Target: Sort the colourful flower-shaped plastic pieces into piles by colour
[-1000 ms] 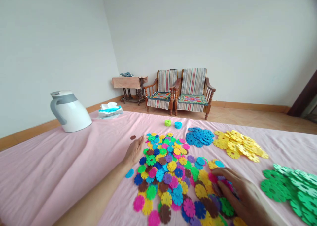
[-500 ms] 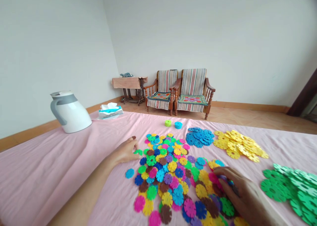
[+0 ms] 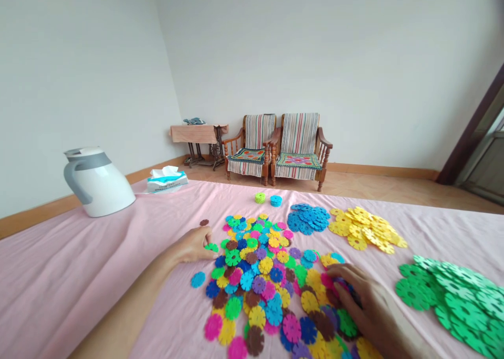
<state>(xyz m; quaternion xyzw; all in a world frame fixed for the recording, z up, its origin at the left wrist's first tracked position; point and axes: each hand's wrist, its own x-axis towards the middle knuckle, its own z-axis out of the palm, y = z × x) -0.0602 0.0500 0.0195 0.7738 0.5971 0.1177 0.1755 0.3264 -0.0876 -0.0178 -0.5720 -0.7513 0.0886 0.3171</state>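
Observation:
A heap of mixed coloured snowflake discs (image 3: 268,275) lies on the pink tablecloth (image 3: 98,275). My left hand (image 3: 195,245) rests at the heap's left edge with its fingers pinched on a small green disc (image 3: 211,247). My right hand (image 3: 368,309) lies curled over the heap's right side, its fingertips pressing on pink and purple discs; what it holds, if anything, is hidden. A lone brown disc (image 3: 203,222) sits just beyond my left hand.
Sorted piles lie behind and right: blue discs (image 3: 307,218), yellow discs (image 3: 364,228), large green discs (image 3: 452,296). Small green and blue stacks (image 3: 268,199) stand further back. A white kettle (image 3: 96,180) and a tissue pack (image 3: 167,178) are at the left. Two chairs (image 3: 277,146) stand by the wall.
My left hand has drawn back leftward from the heap's edge and now pinches a green disc. My right hand stays on the heap. The view has shifted slightly.

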